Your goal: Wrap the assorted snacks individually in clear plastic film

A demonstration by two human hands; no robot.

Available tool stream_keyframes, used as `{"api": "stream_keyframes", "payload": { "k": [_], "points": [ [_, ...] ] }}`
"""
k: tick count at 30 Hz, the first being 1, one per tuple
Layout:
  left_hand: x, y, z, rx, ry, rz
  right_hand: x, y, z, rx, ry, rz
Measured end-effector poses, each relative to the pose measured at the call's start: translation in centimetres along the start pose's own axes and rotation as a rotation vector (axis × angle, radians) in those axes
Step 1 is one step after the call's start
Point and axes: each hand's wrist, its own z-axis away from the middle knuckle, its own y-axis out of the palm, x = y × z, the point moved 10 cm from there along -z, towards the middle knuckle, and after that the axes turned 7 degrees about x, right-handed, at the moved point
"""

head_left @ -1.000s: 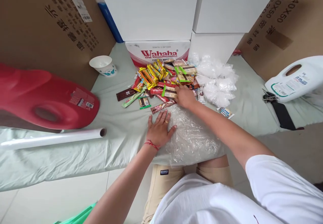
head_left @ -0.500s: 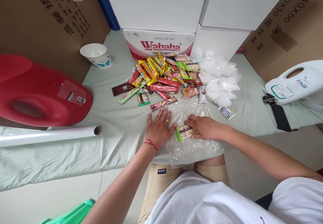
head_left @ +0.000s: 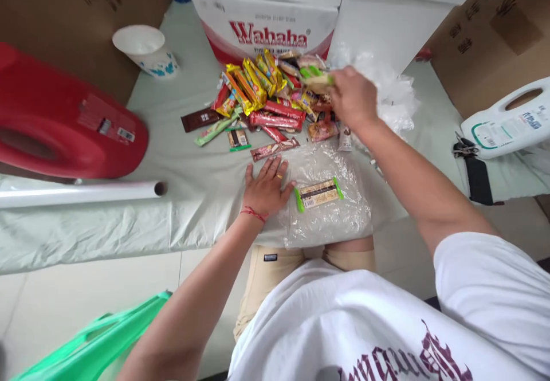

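My left hand (head_left: 267,185) lies flat with fingers spread at the left edge of a clear plastic sheet or bag (head_left: 335,220). On that plastic, just right of my left thumb, rests a green-ended snack bar (head_left: 319,194). My right hand (head_left: 353,97) is over the right part of the snack pile, its fingers closed on another green-ended snack bar (head_left: 318,81), slightly blurred. Yellow-wrapped bars (head_left: 253,83) and red-wrapped bars (head_left: 277,120) make up much of the pile. A brown-red wafer bar (head_left: 274,148) lies above my left fingertips.
Behind the pile stands a Wahaha carton (head_left: 266,31). Crumpled clear bags (head_left: 397,97) sit to the right. At the left are a paper cup (head_left: 148,51), a red jug (head_left: 86,117) and a plastic-film roll (head_left: 81,192). A white detergent bottle (head_left: 511,120) lies far right.
My right hand has let go of the snack bar on the plastic and moved up to the pile, taking hold of another bar. My left hand stays flat. The camera view has shifted.
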Motion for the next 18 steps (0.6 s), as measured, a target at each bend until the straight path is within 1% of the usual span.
{"api": "stream_keyframes", "payload": {
  "k": [2,3,4,5,7,9,10,11,12,14,15,16,17,18],
  "points": [
    [0.1,0.0,0.0,-0.002,-0.003,0.027,-1.0,-2.5,3.5,-0.082,0.013,-0.139],
    [0.1,0.0,-0.1,0.0,-0.003,0.034,-1.7,-2.9,5.5,-0.079,0.035,-0.267],
    [0.1,0.0,-0.1,0.002,-0.002,0.038,-2.3,-2.5,7.5,-0.024,0.065,-0.422],
    [0.1,0.0,-0.1,0.004,-0.002,0.038,-2.8,-1.4,9.6,0.046,0.103,-0.579],
    [0.1,-0.1,0.0,0.008,-0.004,0.034,-3.0,2.0,13.7,0.229,0.189,-0.831],
    [0.0,-0.1,0.0,0.01,-0.004,0.031,-2.7,5.5,17.1,0.392,0.264,-0.956],
    [0.0,-0.1,0.0,0.012,-0.003,0.031,-2.5,6.8,18.4,0.444,0.288,-0.956],
    [0.0,-0.1,0.0,0.012,-0.003,0.031,-2.6,7.6,19.4,0.463,0.299,-0.906],
    [0.0,-0.1,0.0,0.013,-0.004,0.031,-2.8,7.7,20.0,0.446,0.295,-0.81],
    [0.0,0.0,0.0,0.015,-0.011,0.029,-3.0,6.6,20.2,0.337,0.235,-0.554],
    [0.0,0.1,0.0,0.017,-0.014,0.027,-2.6,5.8,20.1,0.287,0.168,-0.439],
    [0.0,0.1,-0.1,0.02,-0.016,0.023,-1.7,5.2,19.9,0.269,0.073,-0.354],
    [0.1,0.1,-0.1,0.025,-0.018,0.019,-0.4,5.1,19.7,0.289,-0.042,-0.299],
    [0.1,0.1,-0.2,0.035,-0.02,0.015,1.0,5.4,19.6,0.34,-0.164,-0.265]
  ]
}}
